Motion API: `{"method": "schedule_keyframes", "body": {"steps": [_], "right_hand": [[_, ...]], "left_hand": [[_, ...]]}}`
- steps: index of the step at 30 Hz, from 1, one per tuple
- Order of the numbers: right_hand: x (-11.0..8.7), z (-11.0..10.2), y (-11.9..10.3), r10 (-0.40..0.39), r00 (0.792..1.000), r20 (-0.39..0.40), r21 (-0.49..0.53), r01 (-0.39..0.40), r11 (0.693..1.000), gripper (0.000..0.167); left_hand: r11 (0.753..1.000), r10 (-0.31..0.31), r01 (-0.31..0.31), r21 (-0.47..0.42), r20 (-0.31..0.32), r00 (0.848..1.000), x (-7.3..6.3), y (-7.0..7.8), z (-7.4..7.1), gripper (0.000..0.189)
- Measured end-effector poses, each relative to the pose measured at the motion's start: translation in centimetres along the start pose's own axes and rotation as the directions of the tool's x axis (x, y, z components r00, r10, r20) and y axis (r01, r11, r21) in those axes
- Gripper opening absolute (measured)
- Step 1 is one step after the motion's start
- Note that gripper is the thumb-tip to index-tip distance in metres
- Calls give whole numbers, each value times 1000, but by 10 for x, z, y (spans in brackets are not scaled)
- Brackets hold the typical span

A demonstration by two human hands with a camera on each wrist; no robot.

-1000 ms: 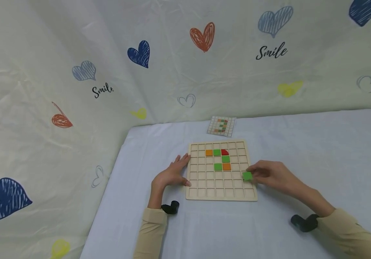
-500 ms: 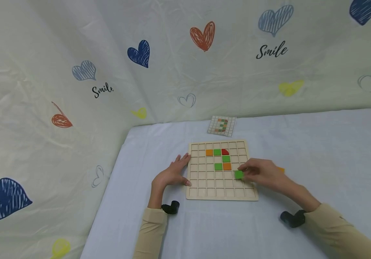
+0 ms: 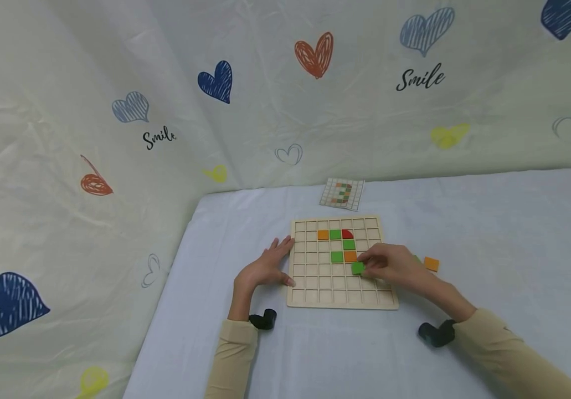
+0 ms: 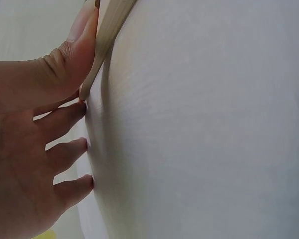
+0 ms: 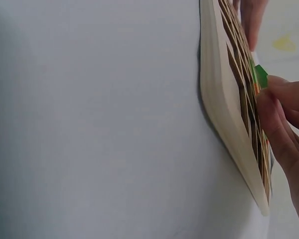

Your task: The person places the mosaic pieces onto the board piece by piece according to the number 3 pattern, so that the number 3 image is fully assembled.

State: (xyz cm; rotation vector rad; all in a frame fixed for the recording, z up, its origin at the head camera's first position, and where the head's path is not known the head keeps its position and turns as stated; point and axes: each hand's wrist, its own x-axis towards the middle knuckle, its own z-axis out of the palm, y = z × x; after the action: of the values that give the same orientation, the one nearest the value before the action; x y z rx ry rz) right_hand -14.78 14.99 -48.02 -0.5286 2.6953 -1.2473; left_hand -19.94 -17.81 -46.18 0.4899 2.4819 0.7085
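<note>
My right hand (image 3: 392, 263) pinches a green square tile (image 3: 358, 268) between thumb and fingertips. The tile hovers over or touches the wooden grid board (image 3: 315, 299), just below an orange tile; whether it touches I cannot tell. In the right wrist view the green tile (image 5: 261, 75) is tilted above the grid. Set in the board are an orange tile (image 3: 323, 235), green tiles (image 3: 335, 234) and a red rounded tile (image 3: 347, 234). My left hand (image 3: 260, 270) rests at the board's left edge with fingers spread. The left wrist view has its thumb (image 4: 72, 64) against the wooden rim.
Behind the board lies a printed pattern card (image 3: 342, 194). An orange tile (image 3: 432, 264) lies on the white cloth right of the board, beside a green one (image 3: 417, 259) mostly hidden by my right hand. A curtain with hearts (image 3: 315, 111) hangs behind the table.
My right hand has carried the green tile leftward from the board's right edge to near its middle. Loose tiles have come into view behind it. My left hand stays put.
</note>
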Motion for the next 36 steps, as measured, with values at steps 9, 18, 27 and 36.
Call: {"method": "schedule_keyframes", "body": {"steps": [9,18,27,36], "right_hand": [[7,7,-7,-8,1000,1,-20,8,1000,28],[13,13,-8,-2,1000,-2,-40,2,999,28],[14,15,-12,9,1000,-1,-50,-9,999,27],[12,13,-12,-1,1000,-8,-50,1,999,27]], "left_hand": [[1000,-8,8,-1,-3,1000,1,1,0,109],[1000,-11,11,4,-1,1000,1,1,0,109],[1000,-14,14,2,2,1000,1,1,0,110],[1000,-14,14,3,2,1000,1,0,0,110]]}}
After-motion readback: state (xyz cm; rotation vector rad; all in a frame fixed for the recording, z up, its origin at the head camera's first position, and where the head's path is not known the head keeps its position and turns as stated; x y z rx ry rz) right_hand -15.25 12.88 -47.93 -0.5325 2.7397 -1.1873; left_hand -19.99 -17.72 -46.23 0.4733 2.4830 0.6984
